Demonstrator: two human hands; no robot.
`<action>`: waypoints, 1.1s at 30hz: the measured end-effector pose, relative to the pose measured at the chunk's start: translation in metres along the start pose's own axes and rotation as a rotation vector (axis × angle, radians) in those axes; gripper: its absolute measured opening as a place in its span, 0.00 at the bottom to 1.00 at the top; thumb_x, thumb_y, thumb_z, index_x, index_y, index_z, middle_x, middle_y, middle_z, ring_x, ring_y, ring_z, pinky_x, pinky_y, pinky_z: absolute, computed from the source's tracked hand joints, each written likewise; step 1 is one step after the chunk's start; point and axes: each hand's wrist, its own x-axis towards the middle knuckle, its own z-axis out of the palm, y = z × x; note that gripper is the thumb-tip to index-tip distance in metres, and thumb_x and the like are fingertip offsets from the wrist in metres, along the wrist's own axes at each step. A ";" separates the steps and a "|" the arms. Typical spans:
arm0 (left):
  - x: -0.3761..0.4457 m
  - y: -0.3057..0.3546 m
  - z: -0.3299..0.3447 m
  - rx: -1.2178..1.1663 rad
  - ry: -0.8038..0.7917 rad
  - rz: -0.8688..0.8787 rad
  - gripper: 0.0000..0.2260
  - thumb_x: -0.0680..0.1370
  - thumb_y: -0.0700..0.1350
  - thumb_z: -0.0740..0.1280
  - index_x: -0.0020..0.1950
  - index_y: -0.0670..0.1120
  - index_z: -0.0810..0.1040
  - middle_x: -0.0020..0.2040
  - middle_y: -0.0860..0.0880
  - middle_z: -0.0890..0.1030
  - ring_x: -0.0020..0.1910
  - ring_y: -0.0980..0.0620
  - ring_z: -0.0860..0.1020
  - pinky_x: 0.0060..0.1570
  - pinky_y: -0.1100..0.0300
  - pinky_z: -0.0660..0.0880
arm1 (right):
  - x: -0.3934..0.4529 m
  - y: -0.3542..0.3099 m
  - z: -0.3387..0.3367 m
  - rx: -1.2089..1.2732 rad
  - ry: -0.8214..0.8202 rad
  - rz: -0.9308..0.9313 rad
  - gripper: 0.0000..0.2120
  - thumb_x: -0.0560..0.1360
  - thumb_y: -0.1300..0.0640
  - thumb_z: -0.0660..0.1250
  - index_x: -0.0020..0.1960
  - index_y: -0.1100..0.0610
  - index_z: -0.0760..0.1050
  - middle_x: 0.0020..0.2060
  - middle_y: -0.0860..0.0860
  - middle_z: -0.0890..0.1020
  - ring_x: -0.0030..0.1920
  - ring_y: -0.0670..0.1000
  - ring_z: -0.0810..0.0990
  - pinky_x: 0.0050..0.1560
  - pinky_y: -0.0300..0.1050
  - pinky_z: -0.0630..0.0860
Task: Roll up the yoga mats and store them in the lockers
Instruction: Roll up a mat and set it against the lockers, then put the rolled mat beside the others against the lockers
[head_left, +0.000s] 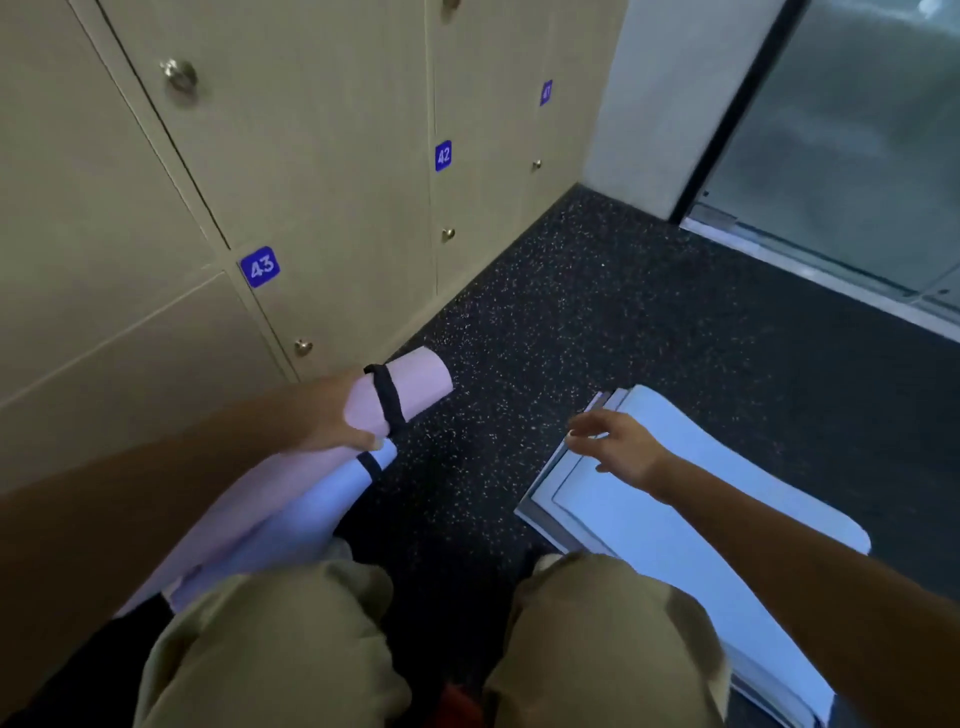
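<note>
Gripping rolled pink yoga mat with black strap (410, 387) in my left hand (340, 415), beside closed beige lockers (322, 171); right hand (618, 447), fingers spread, touches flat pale-blue mat stack's (675, 493) edge; speckled black floor (597, 312) open ahead.

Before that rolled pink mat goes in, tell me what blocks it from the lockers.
The beige locker doors all look shut. The left hand grips the pink rolled yoga mat; only bare speckled floor lies between.
</note>
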 end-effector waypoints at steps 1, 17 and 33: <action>0.010 -0.011 0.012 -0.024 -0.003 -0.013 0.53 0.59 0.65 0.80 0.79 0.48 0.63 0.71 0.48 0.73 0.67 0.45 0.74 0.62 0.57 0.68 | 0.013 0.010 0.009 -0.019 -0.004 0.011 0.15 0.80 0.53 0.70 0.65 0.56 0.77 0.59 0.50 0.80 0.61 0.54 0.79 0.66 0.55 0.77; 0.120 -0.127 0.121 0.202 0.059 -0.221 0.55 0.65 0.74 0.73 0.81 0.48 0.54 0.74 0.42 0.70 0.68 0.40 0.73 0.63 0.42 0.73 | 0.141 0.183 0.110 -0.467 -0.145 0.318 0.27 0.80 0.49 0.70 0.75 0.54 0.68 0.73 0.58 0.69 0.70 0.61 0.72 0.68 0.52 0.71; 0.131 -0.077 0.144 0.308 0.236 -0.039 0.55 0.63 0.74 0.73 0.80 0.45 0.59 0.73 0.42 0.69 0.68 0.38 0.71 0.60 0.42 0.74 | 0.175 0.231 0.137 -0.758 -0.075 0.369 0.50 0.72 0.36 0.74 0.81 0.56 0.50 0.79 0.58 0.57 0.75 0.62 0.63 0.65 0.59 0.75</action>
